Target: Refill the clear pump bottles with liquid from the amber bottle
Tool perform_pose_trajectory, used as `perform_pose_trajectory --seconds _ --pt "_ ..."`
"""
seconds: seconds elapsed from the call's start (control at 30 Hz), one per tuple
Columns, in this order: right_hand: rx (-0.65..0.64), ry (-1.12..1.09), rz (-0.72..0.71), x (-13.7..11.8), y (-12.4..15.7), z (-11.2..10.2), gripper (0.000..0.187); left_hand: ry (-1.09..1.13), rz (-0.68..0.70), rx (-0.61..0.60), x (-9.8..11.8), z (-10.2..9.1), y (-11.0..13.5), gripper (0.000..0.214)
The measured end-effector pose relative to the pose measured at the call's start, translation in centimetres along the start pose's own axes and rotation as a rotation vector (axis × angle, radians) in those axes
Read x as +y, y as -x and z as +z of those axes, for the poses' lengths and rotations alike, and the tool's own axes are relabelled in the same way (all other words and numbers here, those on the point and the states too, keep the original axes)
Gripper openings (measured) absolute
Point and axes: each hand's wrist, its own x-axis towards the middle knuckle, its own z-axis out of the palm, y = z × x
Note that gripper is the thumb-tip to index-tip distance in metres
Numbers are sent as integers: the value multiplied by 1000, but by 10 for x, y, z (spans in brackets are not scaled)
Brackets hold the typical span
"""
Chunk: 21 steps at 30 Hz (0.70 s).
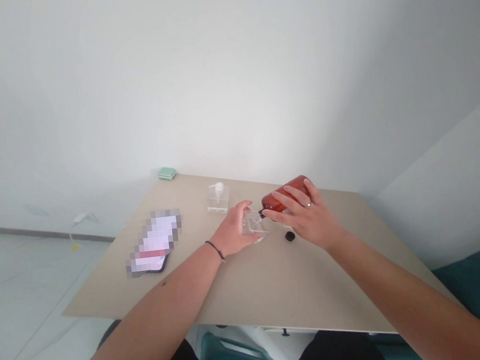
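My right hand (307,213) is wrapped round a reddish-brown bottle (271,201), tipped over on its side with the dark neck pointing left and down. That neck meets or hovers just over the opening of a clear square container (254,224); I cannot tell whether they touch. Fingers and thumb of my left hand (237,229) clasp the clear container from the left, close above the tabletop. Liquid flow cannot be made out. A small black cap (290,236) lies on the table below the bottle.
Behind my left hand stands a clear square box with a white pump top (219,197). A phone (156,244), blurred out, lies at the left of the beige table (278,291). A small green case (167,173) sits in the far left corner, near the white wall (228,77).
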Motion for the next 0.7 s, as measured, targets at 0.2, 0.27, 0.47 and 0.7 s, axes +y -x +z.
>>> perform_pose_trajectory --seconds 0.2,0.27,0.47,0.7 --pt "-1 -19 8 0 1 2 68 6 22 12 0 1 0 88" --pt "-6 -14 6 0 1 1 68 9 19 10 -1 1 0 88" --pt "-9 -39 0 0 1 1 66 11 17 6 0 0 -1 88" --pt "-13 -30 -17 2 -3 -2 66 17 27 21 -3 1 0 89"
